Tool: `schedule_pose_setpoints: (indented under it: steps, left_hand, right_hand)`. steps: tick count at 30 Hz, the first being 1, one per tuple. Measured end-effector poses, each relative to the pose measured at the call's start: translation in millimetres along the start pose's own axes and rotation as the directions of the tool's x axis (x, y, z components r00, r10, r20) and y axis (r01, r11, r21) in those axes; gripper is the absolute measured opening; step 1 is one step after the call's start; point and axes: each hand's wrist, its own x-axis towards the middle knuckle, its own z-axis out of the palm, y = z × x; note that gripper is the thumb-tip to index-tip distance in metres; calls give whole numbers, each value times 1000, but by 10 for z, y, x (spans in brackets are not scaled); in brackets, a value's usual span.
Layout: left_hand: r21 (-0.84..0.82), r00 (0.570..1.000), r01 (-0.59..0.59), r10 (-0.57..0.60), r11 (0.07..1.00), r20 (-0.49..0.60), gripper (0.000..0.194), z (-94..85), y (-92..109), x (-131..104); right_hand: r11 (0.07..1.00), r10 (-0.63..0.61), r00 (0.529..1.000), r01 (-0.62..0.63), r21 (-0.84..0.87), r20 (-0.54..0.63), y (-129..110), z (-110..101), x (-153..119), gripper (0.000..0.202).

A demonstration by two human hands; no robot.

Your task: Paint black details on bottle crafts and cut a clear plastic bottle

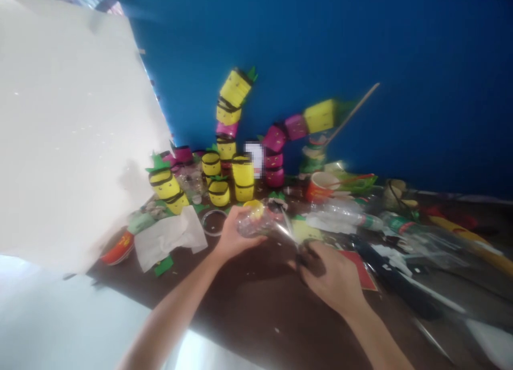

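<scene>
My left hand (236, 233) is wrapped round a clear plastic bottle (252, 224) lying on its side, with a patch of yellow at its upper edge. In my right hand (331, 276) are scissors (286, 225) with dark handles. The shiny blades point up and left toward the bottle's right end. Motion blur hides whether they touch the plastic. A clear ring (214, 223) lies on the brown table left of the bottle. Just behind stand yellow cups (243, 177) with black bands, beside a short yellow one (218, 193) with green leaves.
Stacked cups lean in a yellow column (228, 113) and a magenta one (274, 159) against the blue wall. White paper (172, 236) and a red bowl (118, 247) lie left. A red-and-white cup (323, 185), plastic bottles (344, 215), red card (360, 268) and a dark long object (395, 279) crowd the right.
</scene>
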Motion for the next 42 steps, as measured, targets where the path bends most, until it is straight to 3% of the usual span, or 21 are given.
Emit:
schedule_pose_setpoints:
  steps: [9, 14, 20, 33, 38, 42]
  left_hand:
    - [15, 999, 6, -6, 1000, 32, 69, 13, -20, -36]
    - [105, 994, -72, 62, 992, 93, 72, 18, -6, -36]
    - [113, 993, -78, 67, 991, 99, 68, 60, -1, -54]
    - [134, 992, -14, -2, 991, 122, 64, 126, 83, -112]
    - [133, 994, -24, 10, 991, 110, 61, 141, 51, -109]
    - [311, 995, -101, 105, 945, 6, 59, 139, -16, -89]
  right_hand:
    - [992, -75, 997, 74, -106, -11, 10, 52, -17, 31]
    - [991, -80, 996, 77, -110, -25, -17, 28, -18, 25]
    - [986, -120, 992, 115, -123, -32, -21, 40, -11, 34]
    - [998, -61, 997, 61, 2, 41, 73, 54, -40, 47]
    - [983, 88, 995, -94, 158, 44, 45, 53, -35, 55]
    - [856, 272, 944, -326, 402, 185, 50, 47, -18, 53]
